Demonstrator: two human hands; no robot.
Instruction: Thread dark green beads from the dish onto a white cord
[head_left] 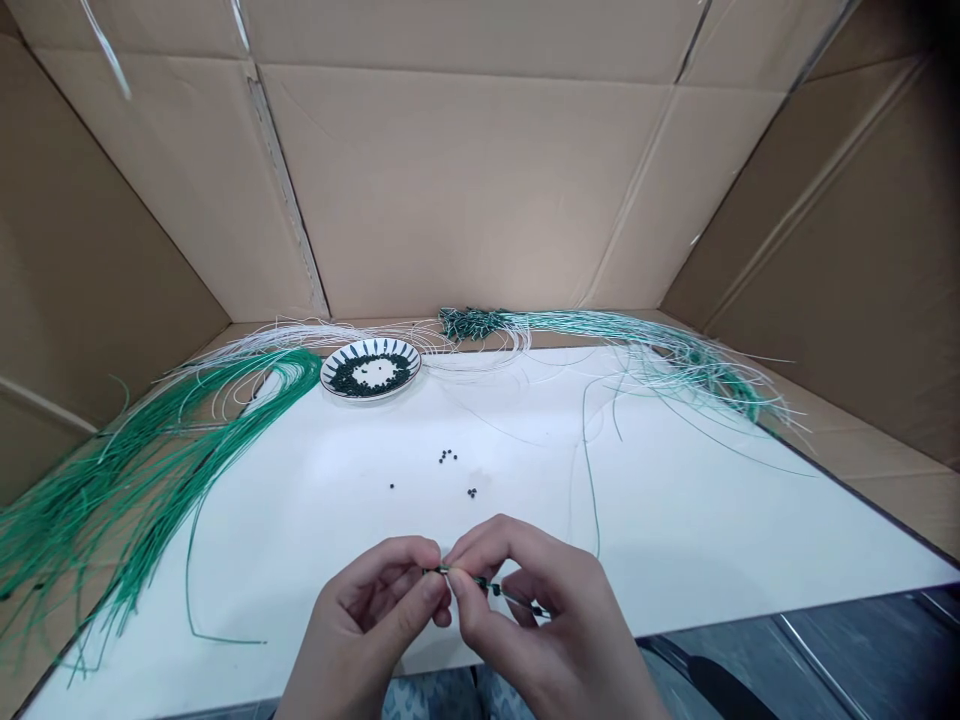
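Note:
My left hand [367, 625] and my right hand [529, 620] meet low in the view, their fingertips pinching a short green wire strung with dark beads [489, 588]. The wire's far end pokes out to the right past my right fingers. Small loose black beads [448, 456] lie scattered on the white board [315, 500] ahead of my hands. A small patterned plate [371, 367] holds a ring of dark beads farther back. Both hands are well away from it.
Long bundles of green wire [150, 470] spread over the left side. White strands [322, 338] and a beaded green-and-white bundle [622, 335] lie along the back. A cardboard box [465, 180] walls the board on three sides. The board's front edge lies beneath my hands.

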